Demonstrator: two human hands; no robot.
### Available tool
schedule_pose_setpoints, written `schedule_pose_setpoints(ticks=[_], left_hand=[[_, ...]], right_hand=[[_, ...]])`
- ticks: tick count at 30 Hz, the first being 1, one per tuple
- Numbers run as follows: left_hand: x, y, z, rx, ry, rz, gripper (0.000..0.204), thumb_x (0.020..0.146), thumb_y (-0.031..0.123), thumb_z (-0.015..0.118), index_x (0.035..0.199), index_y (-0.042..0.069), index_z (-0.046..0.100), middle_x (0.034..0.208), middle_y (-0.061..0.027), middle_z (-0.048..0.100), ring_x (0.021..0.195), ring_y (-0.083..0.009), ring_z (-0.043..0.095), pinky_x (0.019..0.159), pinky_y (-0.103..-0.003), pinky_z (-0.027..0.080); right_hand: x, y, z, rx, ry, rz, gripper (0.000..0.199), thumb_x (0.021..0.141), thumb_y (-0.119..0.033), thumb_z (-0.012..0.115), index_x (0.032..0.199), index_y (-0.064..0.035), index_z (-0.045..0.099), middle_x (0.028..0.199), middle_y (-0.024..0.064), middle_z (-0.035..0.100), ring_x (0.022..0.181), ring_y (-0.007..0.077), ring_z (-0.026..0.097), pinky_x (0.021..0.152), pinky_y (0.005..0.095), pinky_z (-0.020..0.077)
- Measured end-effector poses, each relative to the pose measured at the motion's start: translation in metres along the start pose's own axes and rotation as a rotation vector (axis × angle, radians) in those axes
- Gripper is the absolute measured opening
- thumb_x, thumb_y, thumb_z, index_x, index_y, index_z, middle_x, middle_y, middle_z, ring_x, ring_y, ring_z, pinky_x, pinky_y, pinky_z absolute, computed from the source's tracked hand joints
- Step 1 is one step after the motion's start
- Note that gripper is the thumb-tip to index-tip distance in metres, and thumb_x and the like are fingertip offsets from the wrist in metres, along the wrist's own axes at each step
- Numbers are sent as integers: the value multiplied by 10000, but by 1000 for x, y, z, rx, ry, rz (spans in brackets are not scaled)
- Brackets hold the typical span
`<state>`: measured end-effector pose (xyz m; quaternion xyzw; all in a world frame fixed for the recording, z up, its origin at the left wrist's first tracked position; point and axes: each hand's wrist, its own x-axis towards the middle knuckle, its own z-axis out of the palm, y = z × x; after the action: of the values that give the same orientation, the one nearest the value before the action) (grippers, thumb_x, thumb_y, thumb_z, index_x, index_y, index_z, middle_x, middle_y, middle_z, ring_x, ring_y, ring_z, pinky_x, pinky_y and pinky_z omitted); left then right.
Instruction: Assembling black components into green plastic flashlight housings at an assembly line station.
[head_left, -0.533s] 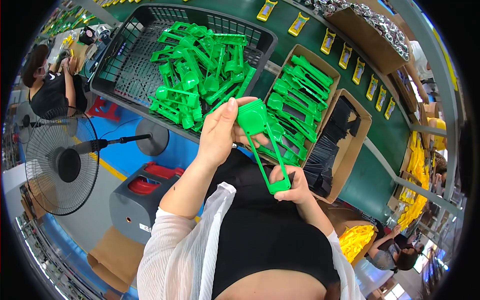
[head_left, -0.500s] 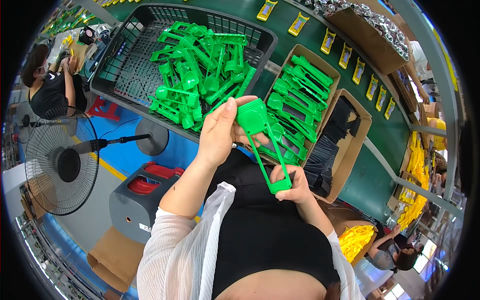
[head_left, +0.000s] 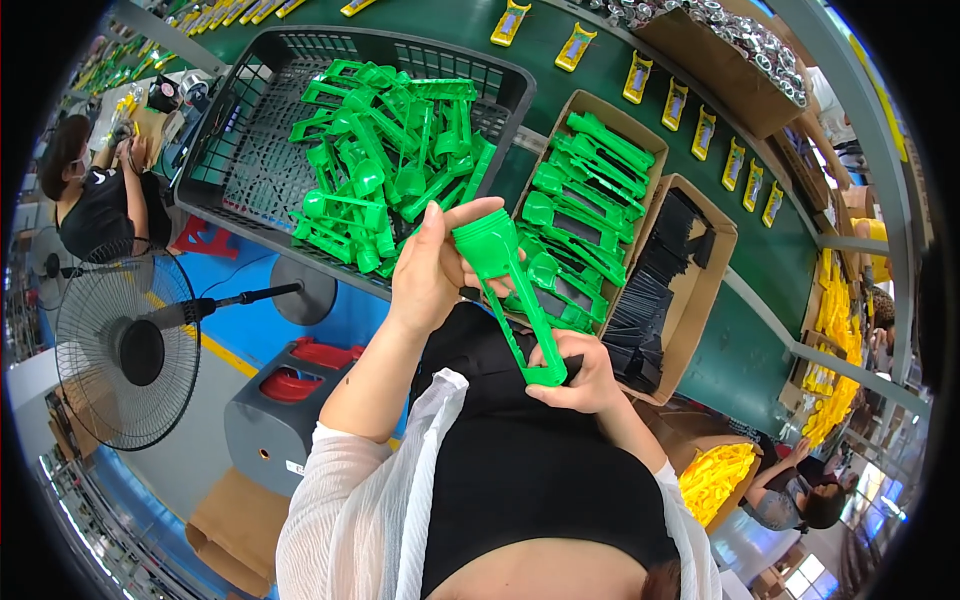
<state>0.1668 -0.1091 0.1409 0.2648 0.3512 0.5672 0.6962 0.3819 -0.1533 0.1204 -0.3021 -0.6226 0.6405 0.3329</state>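
Holding the green frame [head_left: 534,312] in both hands, we have it raised in front of our black top [head_left: 550,470], its long axis slanting from upper left to lower right. The left hand [head_left: 425,275] is at the cup end, farther from our body, its fingers [head_left: 475,211] curled round the cup with the thumb along the near side. The right hand [head_left: 580,375] is at the narrow end, nearer to us, with thumb and fingers closed on it; we cannot tell whether the dark patch beside them is a separate piece.

Beyond the left hand, a black crate [head_left: 255,165] contains a jumbled heap of green parts [head_left: 370,175]. Just beyond the frame and to its right, a carton [head_left: 657,172] is filled with more green parts, lying roughly side by side. Next to that, a second carton [head_left: 712,290] has thin black pieces [head_left: 640,315] along its left side and bare cardboard showing at its right. On the green worktop [head_left: 745,350], yellow cases [head_left: 637,77] stand in a spaced row behind the cartons.
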Motion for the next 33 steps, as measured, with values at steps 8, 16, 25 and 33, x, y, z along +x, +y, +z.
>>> schedule_pose_setpoints(ticks=[8, 16, 25, 33], left_hand=[[5, -3, -14, 113, -24, -56, 614, 949, 428, 231, 1284, -72, 350, 979, -164, 599, 774, -273, 640, 695, -331, 521], [11, -6, -10, 1135, -247, 323, 549, 763, -109, 510, 1252, 140, 488, 1111, -137, 421, 991, -258, 503, 855, -320, 425], [14, -16, 2, 1041, -94, 451, 455, 689, -51, 638, 1122, 78, 580, 1013, -105, 496, 902, -230, 531, 787, -297, 443], [6, -12, 13, 1014, -152, 550, 445, 651, -64, 644, 1078, 57, 601, 991, -102, 491, 870, -212, 536, 760, -289, 447]], right_hand=[[-8, 12, -19, 1004, 118, 242, 294, 686, -173, 704, 876, -27, 533, 646, 35, 504, 405, 100, 450, 413, 225, 319], [-13, 27, -41, 1245, 55, 324, 204, 841, -279, 548, 949, -108, 526, 676, -42, 520, 448, 34, 416, 496, 218, 273], [-18, 26, -58, 1294, 53, 283, 197, 796, -290, 555, 869, -111, 517, 621, -53, 507, 437, 31, 423, 479, 209, 273], [-24, 24, -53, 1413, -7, 260, 209, 766, -273, 573, 722, -140, 419, 589, -53, 491, 425, 52, 458, 459, 213, 272]])
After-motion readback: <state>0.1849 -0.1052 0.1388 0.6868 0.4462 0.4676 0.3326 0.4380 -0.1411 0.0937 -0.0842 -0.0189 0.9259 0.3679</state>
